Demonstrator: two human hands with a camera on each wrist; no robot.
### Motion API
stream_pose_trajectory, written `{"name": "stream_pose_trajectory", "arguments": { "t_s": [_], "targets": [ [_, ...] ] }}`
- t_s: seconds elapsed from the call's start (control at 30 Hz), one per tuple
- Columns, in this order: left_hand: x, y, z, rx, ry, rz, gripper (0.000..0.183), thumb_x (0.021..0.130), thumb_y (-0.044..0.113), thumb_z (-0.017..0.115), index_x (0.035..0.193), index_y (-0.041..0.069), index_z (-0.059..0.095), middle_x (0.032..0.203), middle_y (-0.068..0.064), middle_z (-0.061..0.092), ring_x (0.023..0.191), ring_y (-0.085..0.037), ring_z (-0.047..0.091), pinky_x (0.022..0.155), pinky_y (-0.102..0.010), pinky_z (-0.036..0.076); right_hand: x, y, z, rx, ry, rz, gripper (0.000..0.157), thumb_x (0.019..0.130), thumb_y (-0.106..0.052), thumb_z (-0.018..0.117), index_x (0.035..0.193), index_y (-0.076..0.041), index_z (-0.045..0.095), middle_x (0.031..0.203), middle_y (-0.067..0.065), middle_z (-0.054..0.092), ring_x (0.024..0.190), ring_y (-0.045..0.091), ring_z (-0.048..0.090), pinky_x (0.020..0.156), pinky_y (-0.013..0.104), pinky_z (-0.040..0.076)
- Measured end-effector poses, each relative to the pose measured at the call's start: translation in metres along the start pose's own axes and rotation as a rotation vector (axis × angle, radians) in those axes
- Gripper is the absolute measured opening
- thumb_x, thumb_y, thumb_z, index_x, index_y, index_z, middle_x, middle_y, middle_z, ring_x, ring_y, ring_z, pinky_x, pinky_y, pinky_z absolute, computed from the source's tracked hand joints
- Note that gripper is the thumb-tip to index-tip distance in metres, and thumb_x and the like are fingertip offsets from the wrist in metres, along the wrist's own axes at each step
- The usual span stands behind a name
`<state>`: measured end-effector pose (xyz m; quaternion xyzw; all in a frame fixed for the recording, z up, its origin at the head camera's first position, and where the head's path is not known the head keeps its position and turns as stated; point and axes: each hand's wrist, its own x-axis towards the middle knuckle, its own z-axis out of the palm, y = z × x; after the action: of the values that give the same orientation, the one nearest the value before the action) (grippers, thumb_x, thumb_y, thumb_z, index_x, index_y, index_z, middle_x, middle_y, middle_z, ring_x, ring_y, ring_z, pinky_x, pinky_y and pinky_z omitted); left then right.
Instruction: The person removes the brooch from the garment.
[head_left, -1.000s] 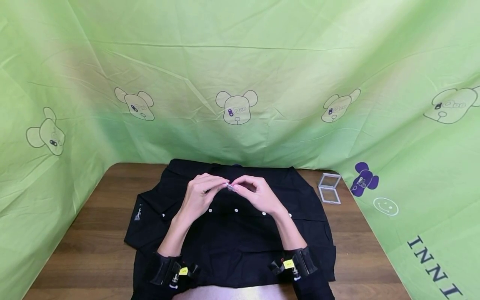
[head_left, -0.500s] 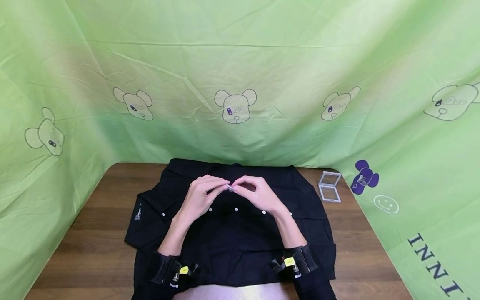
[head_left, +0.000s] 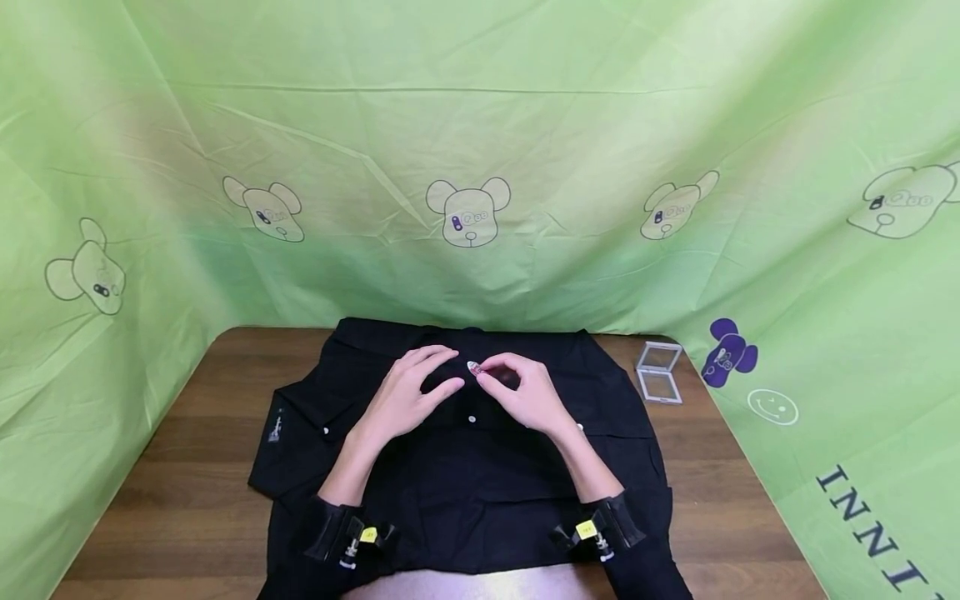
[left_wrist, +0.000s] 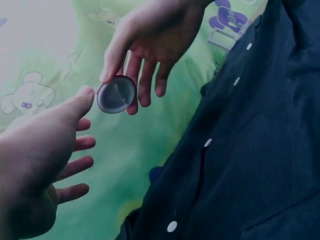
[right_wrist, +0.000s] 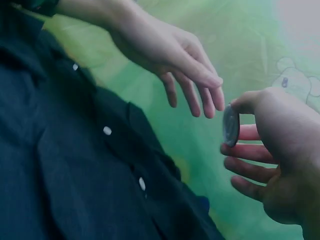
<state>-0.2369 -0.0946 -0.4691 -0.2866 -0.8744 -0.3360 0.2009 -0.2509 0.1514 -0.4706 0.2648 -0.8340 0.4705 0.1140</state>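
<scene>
My right hand (head_left: pixel 531 398) pinches a round pin-back badge (head_left: pixel 473 367) between thumb and fingertips. In the left wrist view the grey back of the badge (left_wrist: pixel 111 100) shows, with a thin pin bar across it. Just left of it, my left hand (head_left: pixel 405 397) has its fingers spread and relaxed and holds nothing; its thumb tip comes close to the badge's edge. Both hands hover over a black shirt (head_left: pixel 472 508) with white buttons, laid flat on the table.
An opened clear square case (head_left: pixel 659 388) lies at the right back of the wooden table (head_left: pixel 180 467). A green cloth (head_left: pixel 360 142) printed with bear heads hangs behind and at the sides. The shirt's folded left part bears a small light print (head_left: pixel 275 426).
Both hands were pinching the badge together. The left fingers have let go and spread apart, while the right hand has shifted slightly right with the badge.
</scene>
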Motion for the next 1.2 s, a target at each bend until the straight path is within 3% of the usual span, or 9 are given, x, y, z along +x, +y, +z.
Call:
{"name": "stream_pose_trajectory", "arguments": {
  "t_s": [0.2,0.33,0.67,1.2],
  "targets": [
    [0.004,0.000,0.009,0.055,-0.072,-0.014,0.061,0.096,0.053,0.067,0.144,0.016,0.063,0.143,-0.005,0.057,0.133,-0.024,0.046,0.106,-0.057,0.039,-0.006,0.007,-0.007,-0.185,0.059,-0.133,0.022,0.091,-0.027,0.078,0.105,-0.010,0.078,0.104,-0.001,0.075,0.101,0.014,0.064,0.087,0.043,0.053],
    [0.006,0.001,0.016,0.106,-0.093,-0.001,0.067,0.093,0.056,0.068,0.146,0.015,0.061,0.145,-0.007,0.054,0.136,-0.026,0.043,0.109,-0.057,0.037,-0.010,0.016,-0.012,-0.248,0.069,-0.167,0.026,0.090,-0.026,0.079,0.107,-0.008,0.078,0.111,0.002,0.074,0.107,0.015,0.061,0.092,0.038,0.051],
    [0.014,0.005,0.032,0.201,-0.143,0.036,0.072,0.092,0.061,0.065,0.149,0.016,0.058,0.150,-0.008,0.051,0.143,-0.027,0.035,0.114,-0.056,0.031,-0.020,0.031,-0.032,-0.330,0.060,-0.169,0.028,0.090,-0.028,0.078,0.109,-0.008,0.078,0.112,0.002,0.074,0.109,0.015,0.059,0.094,0.037,0.050],
    [0.029,0.016,0.061,0.241,-0.202,0.075,0.073,0.095,0.065,0.058,0.151,0.017,0.056,0.150,-0.008,0.050,0.140,-0.032,0.038,0.112,-0.056,0.035,-0.037,0.051,-0.065,-0.413,0.125,-0.150,0.027,0.086,-0.023,0.081,0.104,-0.003,0.078,0.107,0.008,0.076,0.103,0.023,0.062,0.089,0.044,0.049]
  ]
}}
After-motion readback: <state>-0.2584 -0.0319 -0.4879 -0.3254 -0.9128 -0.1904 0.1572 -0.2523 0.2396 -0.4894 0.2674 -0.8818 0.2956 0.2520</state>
